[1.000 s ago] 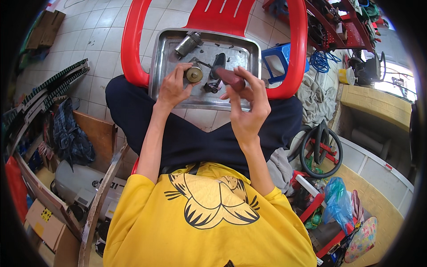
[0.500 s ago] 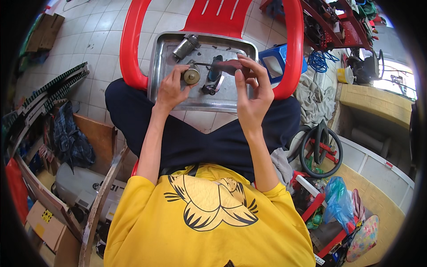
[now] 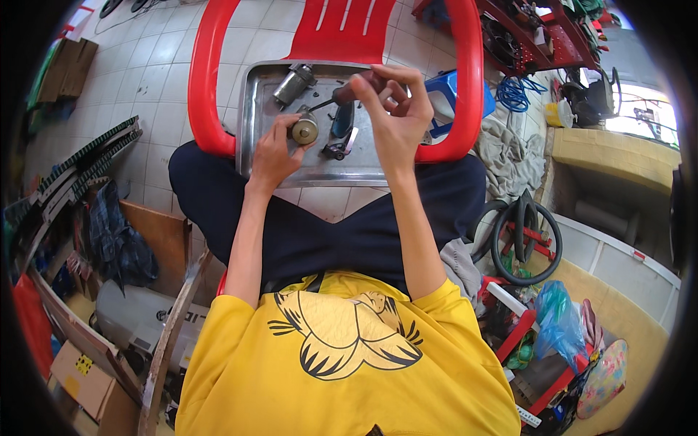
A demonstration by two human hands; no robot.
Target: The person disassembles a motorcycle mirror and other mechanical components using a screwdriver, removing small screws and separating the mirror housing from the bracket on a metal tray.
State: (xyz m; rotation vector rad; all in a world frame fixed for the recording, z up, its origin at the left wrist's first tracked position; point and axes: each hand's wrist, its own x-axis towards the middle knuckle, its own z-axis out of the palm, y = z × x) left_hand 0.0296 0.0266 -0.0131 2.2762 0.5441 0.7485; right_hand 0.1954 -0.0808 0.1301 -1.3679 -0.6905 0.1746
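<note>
My left hand [image 3: 275, 152] is closed round a round, brass-coloured metal part [image 3: 305, 131] above the metal tray [image 3: 291, 176]. A screwdriver with a dark red handle [image 3: 355, 88] is in my right hand [image 3: 399, 109], its fingers closed on the handle. The thin shaft slants down to the left, with its tip at the far side of the metal part; the exact contact cannot be made out. Behind my left hand a silver metal cylinder [image 3: 294, 86] lies in the tray. A dark piece with a shiny lever [image 3: 339, 140] lies between my hands.
The tray rests on a red plastic chair [image 3: 211, 80] in front of my knees. A blue plastic container [image 3: 454, 98] stands right of it, near a blue coiled hose [image 3: 519, 94]. Wooden boards [image 3: 156, 227] stand at my left. Black tyres [image 3: 525, 247] lie at my right.
My right hand has lifted and shifted left, tilting the screwdriver from nearly level to a steeper slant. My left hand still holds the metal part. The whole view has shifted slightly.
</note>
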